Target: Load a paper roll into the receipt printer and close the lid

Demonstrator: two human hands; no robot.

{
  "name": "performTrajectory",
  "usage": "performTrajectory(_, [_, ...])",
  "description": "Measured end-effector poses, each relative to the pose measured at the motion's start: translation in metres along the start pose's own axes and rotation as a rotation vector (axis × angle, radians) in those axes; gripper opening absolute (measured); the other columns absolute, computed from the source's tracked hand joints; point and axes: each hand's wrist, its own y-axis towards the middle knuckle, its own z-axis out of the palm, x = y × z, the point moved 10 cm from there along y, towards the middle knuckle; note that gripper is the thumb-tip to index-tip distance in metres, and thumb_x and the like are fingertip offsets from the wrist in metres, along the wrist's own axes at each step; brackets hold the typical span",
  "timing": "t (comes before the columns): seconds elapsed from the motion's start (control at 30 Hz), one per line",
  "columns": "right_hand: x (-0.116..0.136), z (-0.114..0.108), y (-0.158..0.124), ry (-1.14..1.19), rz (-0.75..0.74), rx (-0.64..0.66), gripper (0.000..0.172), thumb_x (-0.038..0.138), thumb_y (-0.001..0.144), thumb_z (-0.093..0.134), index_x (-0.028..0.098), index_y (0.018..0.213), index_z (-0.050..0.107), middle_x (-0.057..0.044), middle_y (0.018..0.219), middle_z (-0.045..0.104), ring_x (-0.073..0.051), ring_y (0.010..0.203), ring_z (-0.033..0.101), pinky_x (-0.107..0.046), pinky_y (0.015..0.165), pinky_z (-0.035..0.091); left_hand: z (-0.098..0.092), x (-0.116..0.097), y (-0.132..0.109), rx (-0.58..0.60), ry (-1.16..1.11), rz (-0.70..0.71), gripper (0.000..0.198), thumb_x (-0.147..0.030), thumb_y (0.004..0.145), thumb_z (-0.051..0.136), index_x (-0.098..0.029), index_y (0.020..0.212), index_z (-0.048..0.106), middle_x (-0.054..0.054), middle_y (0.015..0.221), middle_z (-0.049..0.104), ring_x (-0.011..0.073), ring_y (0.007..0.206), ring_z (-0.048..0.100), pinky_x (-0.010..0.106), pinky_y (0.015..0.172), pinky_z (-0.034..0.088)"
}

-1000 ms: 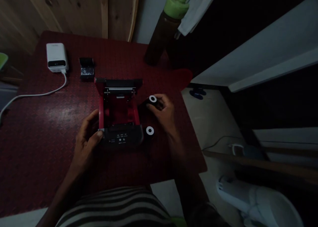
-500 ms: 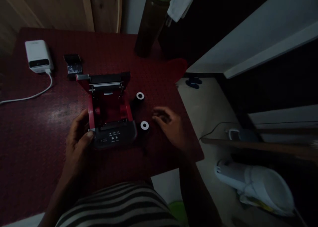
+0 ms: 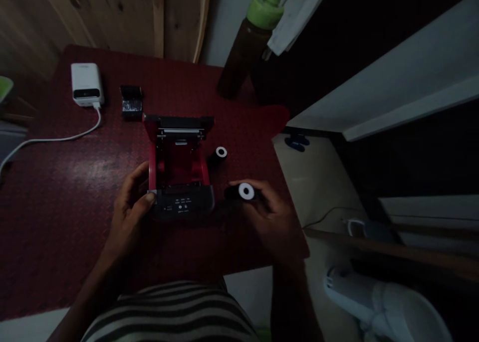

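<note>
A small red and black printer (image 3: 183, 202) lies on the dark red table with its lid (image 3: 179, 125) raised and its red inner bay exposed. My left hand (image 3: 130, 202) grips its left side, thumb on the front corner and fingers along the wall. To the right of the printer, my right hand (image 3: 267, 207) is closed around a small roll (image 3: 246, 191) with a white ring-shaped end and a dark side. A second similar roll (image 3: 220, 152) lies beside the printer's right wall. Dim light hides detail inside the bay.
A white power bank (image 3: 87, 85) with a white cable sits at the back left, near a small black folded item (image 3: 131, 102). A tall bottle with a green lid (image 3: 250, 43) stands at the back. The table's right edge drops to the floor.
My right hand has closed on the nearer roll and moved it rightward, away from the printer. My left hand keeps its hold. The view has shifted slightly.
</note>
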Motion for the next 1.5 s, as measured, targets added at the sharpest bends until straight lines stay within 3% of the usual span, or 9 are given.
performTrajectory(0.1, [0.07, 0.002, 0.013, -0.175, -0.278, 0.156, 0.033, 0.015, 0.102, 0.072, 0.03, 0.131, 0.077, -0.004, 0.126, 0.087, -0.027, 0.118, 0.082, -0.05, 0.111, 0.063, 0.0, 0.001, -0.001, -0.003, -0.011, -0.01, 0.064, -0.053, 0.1, 0.079, -0.032, 0.16, 0.069, 0.007, 0.169, 0.067, 0.038, 0.157, 0.062, 0.046, 0.116, 0.062])
performTrajectory(0.2, [0.115, 0.043, 0.027, -0.39, -0.481, 0.324, 0.032, 0.012, 0.109, 0.068, 0.024, 0.138, 0.074, -0.009, 0.127, 0.085, -0.028, 0.119, 0.078, -0.051, 0.115, 0.061, 0.002, -0.001, -0.002, 0.021, -0.019, -0.019, 0.066, -0.054, 0.102, 0.078, -0.031, 0.162, 0.066, 0.01, 0.166, 0.069, 0.0375, 0.152, 0.066, 0.047, 0.115, 0.063])
performTrajectory(0.37, [0.118, 0.123, 0.046, -0.851, -0.498, 0.543, 0.03, 0.0, 0.109, 0.059, 0.015, 0.127, 0.079, -0.017, 0.127, 0.084, -0.032, 0.12, 0.074, -0.047, 0.106, 0.062, 0.006, -0.005, -0.002, 0.062, -0.024, 0.005, 0.067, -0.058, 0.101, 0.078, -0.028, 0.16, 0.066, 0.013, 0.164, 0.07, 0.0382, 0.149, 0.068, 0.051, 0.118, 0.061])
performTrajectory(0.5, [0.116, 0.144, 0.053, -0.988, -0.434, 0.618, 0.026, 0.004, 0.112, 0.058, 0.012, 0.121, 0.081, -0.018, 0.117, 0.085, -0.032, 0.119, 0.075, -0.044, 0.101, 0.061, 0.005, -0.002, -0.001, 0.056, -0.037, 0.007, 0.067, -0.056, 0.102, 0.077, -0.028, 0.161, 0.064, 0.013, 0.164, 0.067, 0.0367, 0.152, 0.066, 0.052, 0.127, 0.054])
performTrajectory(0.67, [0.12, 0.15, 0.059, -0.98, -0.421, 0.616, 0.031, -0.001, 0.11, 0.057, 0.015, 0.123, 0.081, -0.015, 0.111, 0.088, -0.029, 0.112, 0.079, -0.038, 0.092, 0.059, 0.006, 0.001, -0.002, 0.062, -0.032, -0.006, 0.065, -0.051, 0.102, 0.076, -0.028, 0.162, 0.064, 0.012, 0.165, 0.065, 0.0368, 0.155, 0.062, 0.054, 0.13, 0.05])
performTrajectory(0.97, [0.089, 0.162, 0.08, -0.938, -0.312, 0.632, 0.032, 0.002, 0.106, 0.06, 0.019, 0.124, 0.081, -0.015, 0.111, 0.087, -0.031, 0.097, 0.085, -0.038, 0.077, 0.06, 0.007, 0.0, -0.004, 0.067, -0.044, -0.024, 0.065, -0.053, 0.104, 0.077, -0.03, 0.163, 0.064, 0.011, 0.167, 0.065, 0.037, 0.158, 0.059, 0.054, 0.133, 0.047])
performTrajectory(1.07, [0.086, 0.159, 0.08, -0.856, -0.324, 0.609, 0.03, 0.003, 0.106, 0.062, 0.019, 0.123, 0.08, -0.014, 0.11, 0.087, -0.03, 0.098, 0.084, -0.038, 0.083, 0.062, 0.007, 0.001, -0.003, 0.064, -0.04, -0.04, 0.067, -0.055, 0.102, 0.078, -0.029, 0.163, 0.065, 0.012, 0.166, 0.066, 0.0387, 0.158, 0.06, 0.056, 0.132, 0.048])
performTrajectory(1.27, [0.102, 0.13, 0.062, -0.527, -0.407, 0.619, 0.043, 0.0, 0.109, 0.058, 0.024, 0.137, 0.08, -0.01, 0.133, 0.086, -0.025, 0.122, 0.08, -0.044, 0.11, 0.064, 0.006, -0.002, -0.003, 0.064, -0.046, -0.01, 0.064, -0.053, 0.102, 0.078, -0.029, 0.16, 0.066, 0.012, 0.165, 0.066, 0.0375, 0.157, 0.061, 0.055, 0.131, 0.05])
performTrajectory(1.5, [0.105, 0.127, 0.05, -0.45, -0.497, 0.678, 0.028, 0.003, 0.109, 0.063, 0.021, 0.103, 0.084, -0.009, 0.116, 0.087, -0.027, 0.115, 0.075, -0.046, 0.107, 0.063, 0.004, -0.002, -0.002, 0.056, -0.033, 0.006, 0.063, -0.053, 0.103, 0.078, -0.03, 0.16, 0.066, 0.012, 0.164, 0.068, 0.0383, 0.154, 0.065, 0.055, 0.128, 0.053])
